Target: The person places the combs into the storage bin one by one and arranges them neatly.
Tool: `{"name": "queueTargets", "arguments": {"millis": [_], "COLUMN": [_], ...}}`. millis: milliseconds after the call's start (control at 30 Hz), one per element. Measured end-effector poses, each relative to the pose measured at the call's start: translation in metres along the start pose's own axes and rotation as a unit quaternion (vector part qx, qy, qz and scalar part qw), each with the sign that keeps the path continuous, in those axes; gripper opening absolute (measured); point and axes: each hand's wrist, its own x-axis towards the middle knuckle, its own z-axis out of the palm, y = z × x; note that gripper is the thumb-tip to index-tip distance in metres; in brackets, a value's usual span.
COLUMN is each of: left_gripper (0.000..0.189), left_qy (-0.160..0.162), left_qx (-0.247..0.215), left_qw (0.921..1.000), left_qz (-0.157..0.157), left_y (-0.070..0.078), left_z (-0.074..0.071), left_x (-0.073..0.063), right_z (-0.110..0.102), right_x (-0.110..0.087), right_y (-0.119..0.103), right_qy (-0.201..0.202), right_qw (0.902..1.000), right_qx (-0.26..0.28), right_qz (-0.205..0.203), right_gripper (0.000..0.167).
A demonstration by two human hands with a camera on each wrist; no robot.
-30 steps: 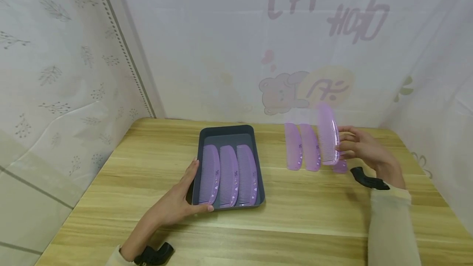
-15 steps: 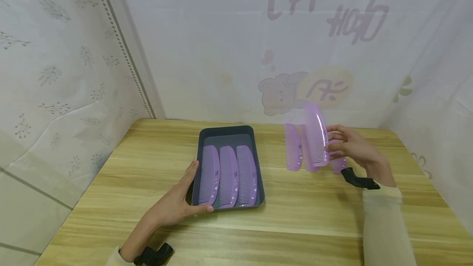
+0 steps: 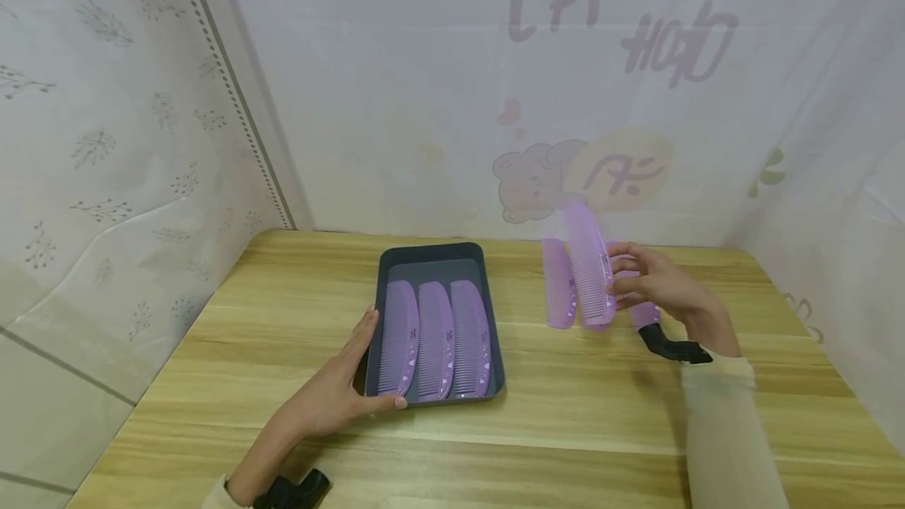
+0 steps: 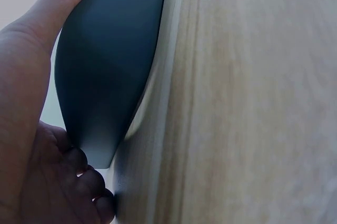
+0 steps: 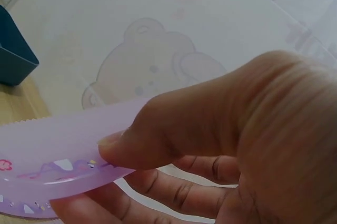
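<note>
My right hand point(image 3: 657, 285) pinches a purple comb point(image 3: 588, 261) by its smooth spine, thumb on one face and fingers on the other, as the right wrist view shows. This comb is tilted, teeth to the left, in front of another comb that it largely hides. One comb point(image 3: 558, 285) lies flat to its left; a further one point(image 3: 646, 315) is partly covered by my hand. My left hand point(image 3: 325, 395) grips the near left corner of a dark grey tray point(image 3: 433, 267), thumb on the front wall, fingers along the left side. Three purple combs point(image 3: 434, 340) lie side by side inside.
The wooden table point(image 3: 566, 430) carries everything and ends at the back against a printed cloth point(image 3: 396, 116). More cloth hangs at the left and right sides. A stretch of bare wood separates the tray from the loose combs.
My right hand has moved left and slightly down with the comb, which now overlaps the second loose comb from the left. The left hand and tray have stayed in place.
</note>
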Motion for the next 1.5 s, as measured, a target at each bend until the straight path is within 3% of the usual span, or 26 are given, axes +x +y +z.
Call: {"name": "queueTargets", "arguments": {"millis": [733, 1500], "left_gripper": [0.135, 0.133], "left_qy": [0.002, 0.003], "left_qx": [-0.001, 0.0], "left_qw": [1.0, 1.0], "left_qz": [-0.001, 0.003], "left_y": [-0.002, -0.002], "left_z": [-0.001, 0.001], "left_x": [-0.001, 0.0], "right_z": [0.019, 0.032], "right_x": [0.009, 0.019], "right_y": [-0.006, -0.002], "right_qy": [-0.022, -0.085], "right_qw": [0.9998, 0.9963], "right_qx": [0.0, -0.001], "right_qz": [-0.004, -0.007], "right_gripper": [0.06, 0.052]}}
